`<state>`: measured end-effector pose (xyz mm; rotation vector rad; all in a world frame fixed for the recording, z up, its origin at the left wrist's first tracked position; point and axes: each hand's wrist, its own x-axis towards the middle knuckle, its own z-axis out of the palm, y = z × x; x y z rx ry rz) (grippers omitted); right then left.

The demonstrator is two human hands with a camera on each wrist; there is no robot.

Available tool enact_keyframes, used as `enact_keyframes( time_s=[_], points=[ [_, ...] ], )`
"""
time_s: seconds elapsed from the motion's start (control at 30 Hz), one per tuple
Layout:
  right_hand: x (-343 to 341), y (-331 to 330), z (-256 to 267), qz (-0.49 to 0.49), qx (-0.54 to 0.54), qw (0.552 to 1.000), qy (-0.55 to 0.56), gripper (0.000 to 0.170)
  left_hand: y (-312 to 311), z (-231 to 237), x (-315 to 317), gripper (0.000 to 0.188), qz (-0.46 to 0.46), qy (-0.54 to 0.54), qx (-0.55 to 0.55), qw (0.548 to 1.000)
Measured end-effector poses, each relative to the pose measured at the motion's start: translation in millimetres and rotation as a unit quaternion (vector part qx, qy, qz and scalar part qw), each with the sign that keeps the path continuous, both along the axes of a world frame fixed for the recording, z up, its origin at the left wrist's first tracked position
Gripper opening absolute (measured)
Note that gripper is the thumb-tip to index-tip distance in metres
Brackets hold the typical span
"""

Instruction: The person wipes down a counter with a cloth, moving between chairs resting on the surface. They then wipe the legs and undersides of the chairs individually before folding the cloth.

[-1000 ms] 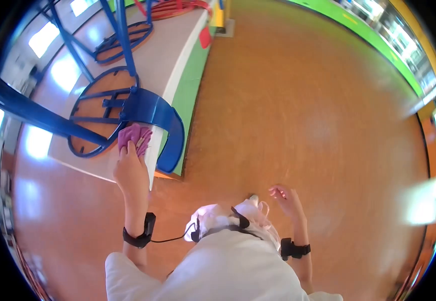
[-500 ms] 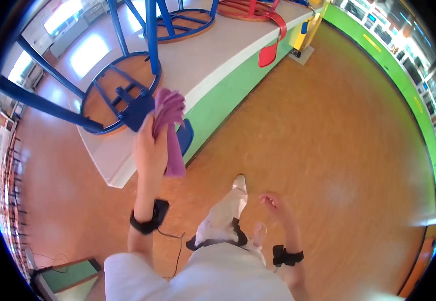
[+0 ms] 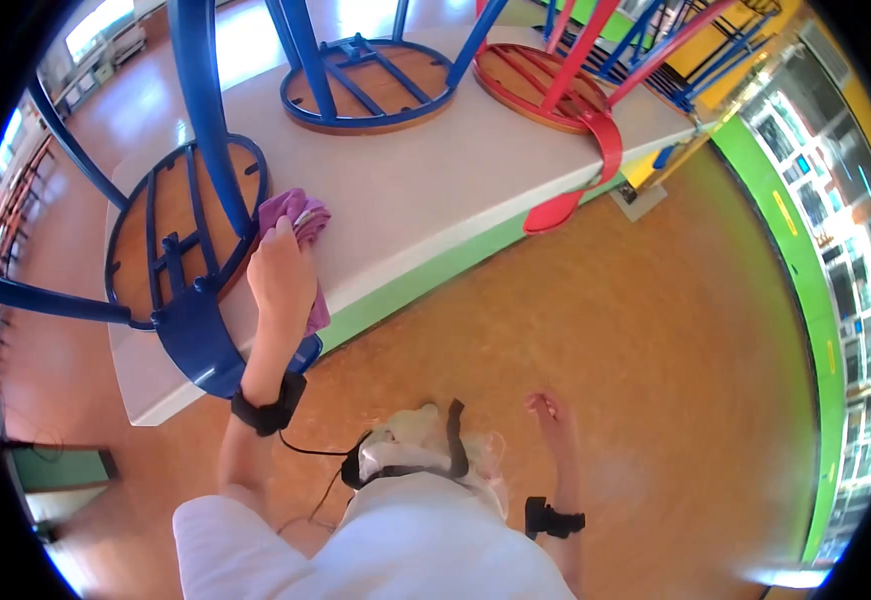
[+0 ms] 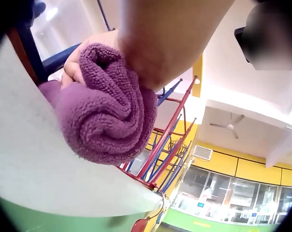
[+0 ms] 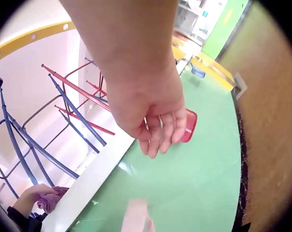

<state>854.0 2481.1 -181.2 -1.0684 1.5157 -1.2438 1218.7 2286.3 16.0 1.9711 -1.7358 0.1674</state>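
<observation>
My left hand (image 3: 283,278) grips a folded purple cloth (image 3: 298,212) at the white tabletop (image 3: 385,200), right beside an upturned blue stool (image 3: 180,245) with a small curved backrest. In the left wrist view the terry cloth (image 4: 107,116) shows as a thick roll, its end hanging by the table's edge. The fingers are partly hidden behind the roll. My right hand (image 3: 547,408) hangs over the floor at my side, holding nothing. Its fingers (image 5: 160,130) are loosely curled in the right wrist view, and the green table side lies behind them.
Another upturned blue stool (image 3: 370,90) and a red one (image 3: 545,85) stand farther along the table. The red backrest (image 3: 560,212) hangs over the edge. Brown floor (image 3: 635,380) stretches to a green counter (image 3: 780,220) on the right.
My left hand carried the cloth from the near table corner, up past the blue backrest, to the tabletop on the stool's other side. The view has shifted along the table; the right hand stays low.
</observation>
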Motion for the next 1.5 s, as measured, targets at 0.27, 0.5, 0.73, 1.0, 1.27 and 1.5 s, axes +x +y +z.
enact_keyframes(
  time_s=[0.27,0.5,0.73,1.0,1.27,1.5],
  points=[
    [13.8,-154.9,92.3,0.162,-0.040,0.978,0.127,0.017,-75.0,4.9,-4.6,0.015,0.045,-0.022,0.039,0.998],
    [-25.9,-274.3,152.6,0.196,-0.346,0.893,0.213,0.029,-166.1,-1.6,18.5,0.026,0.106,-0.076,0.077,0.988],
    [-51.4,-402.4,184.0,0.257,-0.394,0.840,0.270,0.034,-242.0,-1.9,71.4,0.026,0.228,-0.110,0.110,0.961],
    [-44.5,-432.2,150.1,0.227,-0.482,0.773,0.344,0.033,-243.5,5.0,56.8,0.036,0.237,-0.070,0.147,0.958],
    [-41.8,-430.7,149.5,0.271,-0.496,0.761,0.319,0.030,-155.2,13.2,-105.7,0.034,0.223,0.003,0.143,0.964],
    [-51.8,-430.0,155.9,0.244,-0.499,0.793,0.252,0.026,-129.9,-3.8,-244.9,0.040,-0.079,-0.025,0.096,0.992]
  ],
)
